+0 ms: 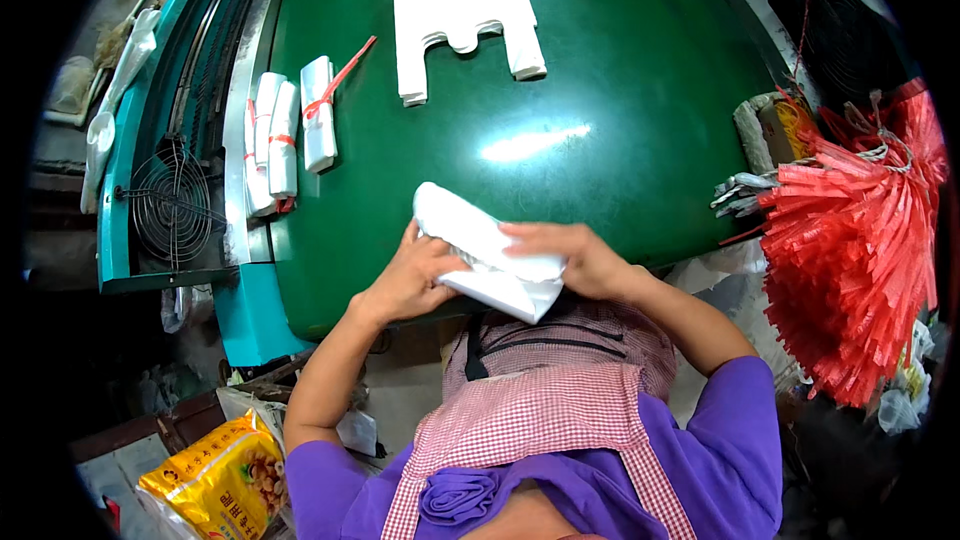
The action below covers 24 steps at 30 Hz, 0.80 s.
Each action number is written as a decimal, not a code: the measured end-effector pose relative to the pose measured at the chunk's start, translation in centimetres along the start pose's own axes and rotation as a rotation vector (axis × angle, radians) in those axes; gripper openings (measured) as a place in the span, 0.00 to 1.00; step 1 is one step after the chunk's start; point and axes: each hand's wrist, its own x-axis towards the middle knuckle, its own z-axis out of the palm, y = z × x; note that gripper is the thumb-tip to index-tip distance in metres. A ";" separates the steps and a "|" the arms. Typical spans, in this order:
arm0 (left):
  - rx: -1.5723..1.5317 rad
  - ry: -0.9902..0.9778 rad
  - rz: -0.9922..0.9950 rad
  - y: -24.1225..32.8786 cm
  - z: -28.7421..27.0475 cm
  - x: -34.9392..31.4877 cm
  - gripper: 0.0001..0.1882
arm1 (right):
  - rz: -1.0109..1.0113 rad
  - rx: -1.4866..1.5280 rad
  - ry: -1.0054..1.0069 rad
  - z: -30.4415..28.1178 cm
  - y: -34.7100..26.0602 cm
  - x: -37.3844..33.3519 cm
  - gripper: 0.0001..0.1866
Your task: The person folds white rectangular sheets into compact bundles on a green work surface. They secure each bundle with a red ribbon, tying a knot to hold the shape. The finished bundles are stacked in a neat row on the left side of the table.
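Note:
A folded bundle of white plastic bags [462, 224] is between my hands at the near edge of the green tabletop [400, 155]. My left hand [408, 274] grips the bundle's left side, its thumb near the lower fold. Across the right part lies my right hand [578, 258], slightly blurred; its fingers press on the plastic and its thumb is hidden. The bundle's lower flap hangs over the table edge in front of my checked apron [540, 405]. Farther up lies a flat stack of white T-shirt bags [465, 0], handles toward me.
Several rolled white bag bundles [284, 145] tied with red strips lie at the table's left. Bunched red plastic strips [845, 260] hang at the right edge, beside a small box [775, 130]. A wire fan guard [172, 205] sits left, above a yellow package [225, 480].

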 end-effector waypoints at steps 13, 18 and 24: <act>0.172 0.004 0.002 2.4 0.4 3.0 0.18 | 0.115 -0.492 -0.203 -2.7 -4.5 -1.8 0.20; 0.261 0.086 -0.004 7.0 1.7 1.2 0.17 | -0.060 -1.001 -0.043 1.4 -5.1 -3.9 0.28; 0.106 0.253 -0.309 2.0 0.4 2.7 0.08 | 0.154 -0.572 0.201 -1.0 -2.2 -1.3 0.17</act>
